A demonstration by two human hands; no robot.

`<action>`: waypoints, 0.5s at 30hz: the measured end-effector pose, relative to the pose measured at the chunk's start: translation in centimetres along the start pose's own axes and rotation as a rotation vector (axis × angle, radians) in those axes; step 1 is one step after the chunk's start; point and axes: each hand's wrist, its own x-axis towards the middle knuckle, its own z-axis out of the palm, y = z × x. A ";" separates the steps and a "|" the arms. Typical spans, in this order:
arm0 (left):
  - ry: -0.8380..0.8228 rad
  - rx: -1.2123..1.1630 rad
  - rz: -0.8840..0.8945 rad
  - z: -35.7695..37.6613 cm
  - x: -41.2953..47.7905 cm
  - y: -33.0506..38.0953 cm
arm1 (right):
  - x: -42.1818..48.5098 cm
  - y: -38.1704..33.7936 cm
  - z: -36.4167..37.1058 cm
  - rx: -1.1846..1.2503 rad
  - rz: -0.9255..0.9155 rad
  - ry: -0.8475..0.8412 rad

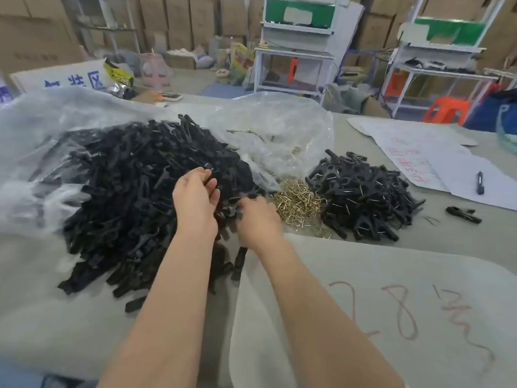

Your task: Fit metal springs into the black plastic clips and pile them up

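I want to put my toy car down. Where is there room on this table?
The grey table is bare at the near right, in front of the springs and the finished clips. Also near left, in front of the big black pile. The middle is crowded, and paper covers the far right.

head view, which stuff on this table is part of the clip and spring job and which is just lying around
For the job: large heap of loose black plastic clip pieces, with left hand and right hand at it; small pile of brass-coloured metal springs; pile of assembled black clips.
Lying about: black pen on white paper sheets with red writing; orange plastic stool.
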 end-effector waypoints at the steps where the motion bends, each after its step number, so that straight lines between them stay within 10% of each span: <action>1: -0.008 0.012 -0.003 0.2 0.3 0.1 | 0.4 0.3 -0.3 0.000 0.010 0.004; 8: -0.204 1.251 0.492 -0.1 2.1 -0.4 | 1.3 4.1 -2.5 0.522 0.125 0.232; 15: -0.138 1.948 0.393 1.3 1.9 -2.6 | 1.0 5.2 -3.7 1.094 0.232 0.216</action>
